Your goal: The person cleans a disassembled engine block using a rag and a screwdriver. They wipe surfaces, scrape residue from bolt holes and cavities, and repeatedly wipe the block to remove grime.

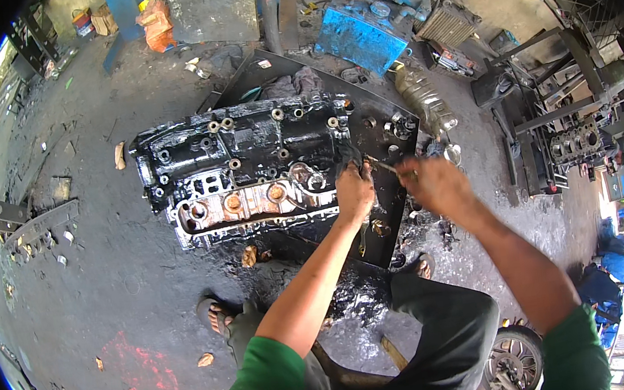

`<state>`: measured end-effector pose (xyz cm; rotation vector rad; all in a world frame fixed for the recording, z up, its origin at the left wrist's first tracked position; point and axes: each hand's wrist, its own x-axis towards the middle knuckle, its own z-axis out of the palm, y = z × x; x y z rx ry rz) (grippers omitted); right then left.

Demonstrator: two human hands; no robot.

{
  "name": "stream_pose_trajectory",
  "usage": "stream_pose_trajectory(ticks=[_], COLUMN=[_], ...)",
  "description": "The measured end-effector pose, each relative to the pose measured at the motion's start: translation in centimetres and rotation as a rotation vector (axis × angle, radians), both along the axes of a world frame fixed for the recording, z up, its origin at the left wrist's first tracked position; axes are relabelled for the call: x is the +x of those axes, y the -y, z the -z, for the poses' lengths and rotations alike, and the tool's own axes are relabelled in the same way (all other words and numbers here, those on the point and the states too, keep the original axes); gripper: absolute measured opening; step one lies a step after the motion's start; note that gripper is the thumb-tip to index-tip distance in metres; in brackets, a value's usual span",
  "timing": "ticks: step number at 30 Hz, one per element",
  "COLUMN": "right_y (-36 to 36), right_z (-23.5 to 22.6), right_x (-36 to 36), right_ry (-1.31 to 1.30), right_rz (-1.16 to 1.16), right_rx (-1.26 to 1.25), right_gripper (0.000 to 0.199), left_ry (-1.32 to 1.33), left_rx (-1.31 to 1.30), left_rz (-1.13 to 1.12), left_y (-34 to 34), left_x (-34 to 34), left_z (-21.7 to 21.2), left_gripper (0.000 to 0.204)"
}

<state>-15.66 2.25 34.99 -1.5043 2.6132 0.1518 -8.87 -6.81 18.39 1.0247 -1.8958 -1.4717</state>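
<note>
Both forearms come up from the lower edge, bare below short green sleeves, and converge toward the middle of the view. The left arm runs nearly straight, slanting up and rightward, its wrist a little bent so the left hand [355,190] turns palm-down, fingers curled into a closed grip. The right arm bends at the elbow and angles up and leftward; the right hand [435,184] is likewise curled shut, knuckles up. The two hands sit near each other, apart. Below, the knees are bent and spread, sandalled feet flat on the floor.
</note>
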Motion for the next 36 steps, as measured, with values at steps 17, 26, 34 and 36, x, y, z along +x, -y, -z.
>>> stream_pose_trajectory(ticks=[17, 26, 34, 36], right_y=[-2.9, -2.9, 4.5, 7.2], right_z=[-0.6, 2.5, -2.5, -3.0], right_x=[-0.5, -3.0, -12.1, -11.2], right_ry=[0.147, 0.068, 0.463, 0.232], right_rz=[0.095, -0.002, -0.084, -0.285], right_rx=[-0.195, -0.138, 0.199, 0.218], right_gripper=[0.022, 0.024, 0.019, 0.012], left_ry=[0.106, 0.128, -0.081, -0.134], left_rx=[-0.184, -0.089, 0.456, 0.618], left_rz=[0.041, -0.02, 0.037, 0.032], left_y=[-1.2, -0.7, -0.5, -0.3], left_x=[-0.7, -0.3, -1.0, -1.4], left_z=[2.1, 0.9, 4.1, 5.4], left_gripper=[0.025, 0.031, 0.026, 0.026])
